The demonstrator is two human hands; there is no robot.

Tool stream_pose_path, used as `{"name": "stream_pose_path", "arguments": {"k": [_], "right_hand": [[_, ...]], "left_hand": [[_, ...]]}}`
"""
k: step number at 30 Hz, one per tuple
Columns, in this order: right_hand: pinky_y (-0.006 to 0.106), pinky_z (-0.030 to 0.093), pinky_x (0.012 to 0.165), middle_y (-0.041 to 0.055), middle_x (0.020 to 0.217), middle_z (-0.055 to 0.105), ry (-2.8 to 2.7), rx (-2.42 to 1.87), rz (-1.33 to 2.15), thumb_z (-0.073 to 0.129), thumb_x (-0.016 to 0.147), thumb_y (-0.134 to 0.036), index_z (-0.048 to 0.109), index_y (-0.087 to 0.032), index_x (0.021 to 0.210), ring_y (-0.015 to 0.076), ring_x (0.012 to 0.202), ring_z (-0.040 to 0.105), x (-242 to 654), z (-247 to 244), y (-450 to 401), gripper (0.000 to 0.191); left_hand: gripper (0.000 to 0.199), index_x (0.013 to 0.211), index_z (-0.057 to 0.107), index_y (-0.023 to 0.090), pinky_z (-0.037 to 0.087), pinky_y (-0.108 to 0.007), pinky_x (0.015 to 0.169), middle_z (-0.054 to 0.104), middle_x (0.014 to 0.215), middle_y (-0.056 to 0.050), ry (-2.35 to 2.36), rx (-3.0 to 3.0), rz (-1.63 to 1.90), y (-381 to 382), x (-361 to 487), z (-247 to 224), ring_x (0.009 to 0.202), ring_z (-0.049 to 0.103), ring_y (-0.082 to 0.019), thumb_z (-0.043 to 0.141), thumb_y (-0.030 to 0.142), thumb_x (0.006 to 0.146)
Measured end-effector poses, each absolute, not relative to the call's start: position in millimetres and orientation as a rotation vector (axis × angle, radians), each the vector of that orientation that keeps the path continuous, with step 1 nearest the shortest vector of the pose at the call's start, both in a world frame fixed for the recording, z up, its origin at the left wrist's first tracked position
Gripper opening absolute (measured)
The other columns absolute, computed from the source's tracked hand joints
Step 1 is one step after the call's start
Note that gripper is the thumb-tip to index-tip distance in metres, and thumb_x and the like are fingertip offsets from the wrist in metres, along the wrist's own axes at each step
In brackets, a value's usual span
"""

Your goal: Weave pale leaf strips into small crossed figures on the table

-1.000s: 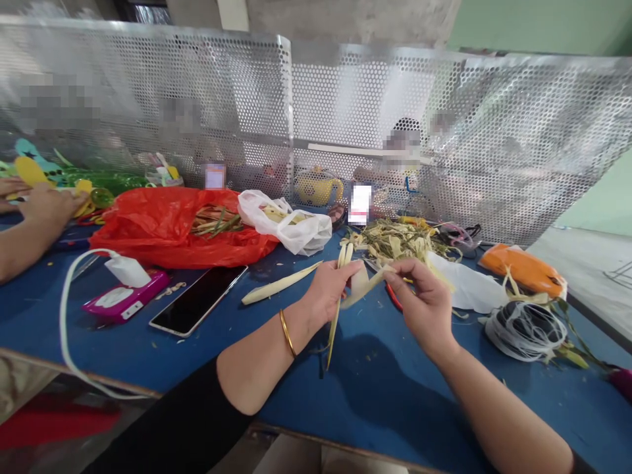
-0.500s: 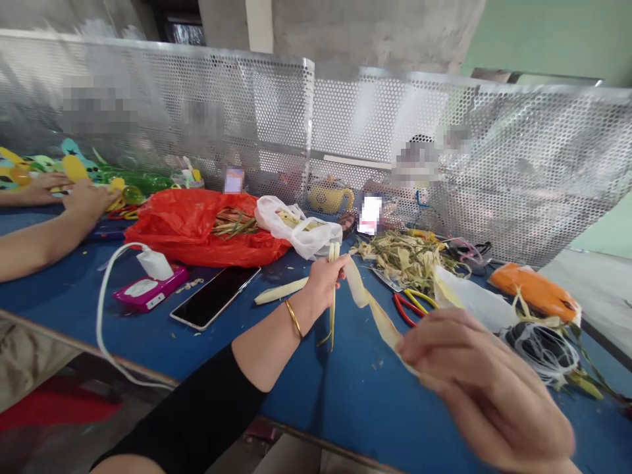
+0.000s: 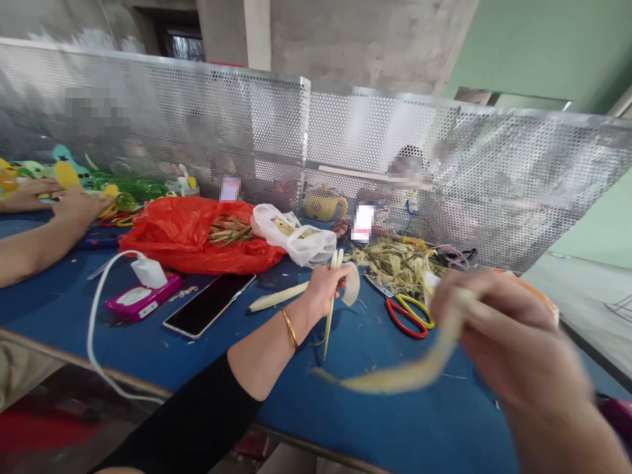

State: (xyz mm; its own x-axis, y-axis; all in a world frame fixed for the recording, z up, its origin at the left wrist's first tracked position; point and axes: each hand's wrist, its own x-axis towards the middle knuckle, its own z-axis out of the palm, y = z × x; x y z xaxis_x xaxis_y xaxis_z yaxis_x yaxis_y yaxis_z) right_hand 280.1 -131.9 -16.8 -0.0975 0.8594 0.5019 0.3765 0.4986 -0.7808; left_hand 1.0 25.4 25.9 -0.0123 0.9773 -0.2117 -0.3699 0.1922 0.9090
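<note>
My left hand (image 3: 323, 289) is closed around a few narrow, pale dried husk strips (image 3: 330, 327) that stand nearly upright, their lower ends reaching toward the table. A short, wide husk piece (image 3: 352, 287) curls out beside its fingers. At the right, blurred by motion, my right hand (image 3: 513, 336) pinches a separate husk strip (image 3: 395, 380), which hangs and bends leftward over the blue table (image 3: 380, 431). Another pale husk strip (image 3: 276, 297) lies flat left of my left hand. Scissors (image 3: 409, 317) with one red and one yellow handle rest between my hands.
Behind the scissors is a heap of dry husks (image 3: 402, 263). A red bag (image 3: 172, 234) and white bag (image 3: 306, 242) stand at the back. A phone (image 3: 210, 306), purple power strip (image 3: 143, 299) and white cable (image 3: 93, 329) lie left. A co-worker's hands (image 3: 81, 204) work farther left. Mesh panels (image 3: 197, 131) close the back.
The husk strip that stretched between my hands has come apart. My right hand has moved up and right with a long piece; a short piece stays at my left hand.
</note>
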Motion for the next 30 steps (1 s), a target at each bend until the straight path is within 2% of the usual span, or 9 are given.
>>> {"name": "stream_pose_path", "arguments": {"k": [3, 5, 8, 11, 15, 20, 22, 27, 30], "right_hand": [[0.028, 0.041, 0.051, 0.0003, 0.063, 0.058, -1.621, -1.087, 0.792, 0.072, 0.076, -0.037, 0.066, -0.02, 0.079, 0.0134, 0.055, 0.051, 182.1, 75.5, -47.9, 0.018], [0.024, 0.035, 0.045, -0.0032, 0.057, 0.054, -1.545, -1.095, 0.911, 0.075, 0.07, -0.04, 0.063, -0.019, 0.076, 0.0095, 0.048, 0.045, 150.3, 94.5, -21.6, 0.026], [0.022, 0.031, 0.042, -0.0059, 0.055, 0.052, -1.444, -1.14, 0.94, 0.077, 0.066, -0.043, 0.062, -0.018, 0.088, 0.0081, 0.045, 0.042, 148.4, 75.8, -14.9, 0.036], [0.023, 0.029, 0.042, -0.0064, 0.054, 0.052, -1.397, -1.183, 0.985, 0.078, 0.063, -0.045, 0.065, -0.017, 0.094, 0.008, 0.043, 0.041, 162.7, 55.0, -18.2, 0.044], [0.023, 0.029, 0.044, -0.0044, 0.056, 0.055, -1.412, -1.23, 1.047, 0.077, 0.063, -0.047, 0.069, -0.017, 0.087, 0.0078, 0.044, 0.039, 166.6, 54.5, -17.2, 0.04], [0.026, 0.038, 0.055, -0.0012, 0.064, 0.06, -1.444, -1.204, 0.893, 0.077, 0.064, -0.04, 0.066, -0.018, 0.074, 0.0123, 0.058, 0.05, 164.1, 50.7, -13.8, 0.027], [0.026, 0.038, 0.057, -0.0012, 0.066, 0.06, -1.455, -1.191, 0.842, 0.076, 0.066, -0.039, 0.064, -0.019, 0.073, 0.0128, 0.06, 0.05, 164.6, 47.7, -13.8, 0.024], [0.024, 0.032, 0.049, -0.004, 0.056, 0.051, -1.43, -1.165, 0.804, 0.076, 0.068, -0.044, 0.059, -0.019, 0.067, 0.0103, 0.052, 0.041, 166.7, 55.3, -18.5, 0.03], [0.024, 0.035, 0.049, -0.0038, 0.053, 0.053, -1.349, -1.096, 1.008, 0.079, 0.065, -0.044, 0.059, -0.019, 0.067, 0.0104, 0.05, 0.045, 168.9, 65.3, -22.5, 0.031]], "left_hand": [[0.017, 0.07, 0.063, 0.013, 0.021, -0.018, 0.037, 0.053, 0.053, 0.002, 0.906, 0.908, 1.172, 16.6, 3.8, 29.6, 0.043, 0.044, -0.006, 0.075, 0.023, 0.063], [0.019, 0.075, 0.067, 0.013, 0.02, -0.019, 0.037, 0.051, 0.05, 0.003, 0.873, 1.035, 1.154, 13.1, 4.1, 31.3, 0.04, 0.04, -0.005, 0.074, 0.028, 0.066], [0.023, 0.078, 0.069, 0.014, 0.02, -0.02, 0.038, 0.049, 0.045, 0.005, 0.904, 1.168, 1.149, 9.2, 4.1, 33.5, 0.037, 0.034, -0.005, 0.073, 0.034, 0.069], [0.023, 0.079, 0.071, 0.013, 0.023, -0.02, 0.042, 0.049, 0.047, 0.005, 0.892, 1.23, 1.144, 4.9, 6.0, 35.3, 0.04, 0.036, -0.005, 0.073, 0.033, 0.069], [0.022, 0.081, 0.072, 0.013, 0.025, -0.021, 0.045, 0.047, 0.048, 0.005, 0.884, 1.261, 1.132, 1.0, 9.7, 34.6, 0.043, 0.036, -0.006, 0.072, 0.031, 0.069], [0.019, 0.076, 0.069, 0.014, 0.024, -0.02, 0.045, 0.043, 0.047, 0.006, 0.853, 1.248, 1.105, -0.7, 10.6, 33.4, 0.043, 0.035, -0.005, 0.071, 0.032, 0.068], [0.02, 0.075, 0.068, 0.014, 0.022, -0.021, 0.044, 0.043, 0.046, 0.006, 0.844, 1.252, 1.078, -1.2, 9.9, 33.9, 0.043, 0.034, -0.005, 0.072, 0.033, 0.068], [0.031, 0.078, 0.064, 0.016, 0.017, -0.021, 0.041, 0.042, 0.045, 0.006, 0.823, 1.235, 1.03, -1.2, 8.6, 34.7, 0.04, 0.032, -0.006, 0.069, 0.046, 0.073], [0.041, 0.075, 0.061, 0.017, 0.014, -0.021, 0.04, 0.044, 0.049, 0.004, 0.759, 1.234, 0.998, -0.9, 9.2, 34.5, 0.039, 0.03, -0.006, 0.058, 0.058, 0.079]]}}
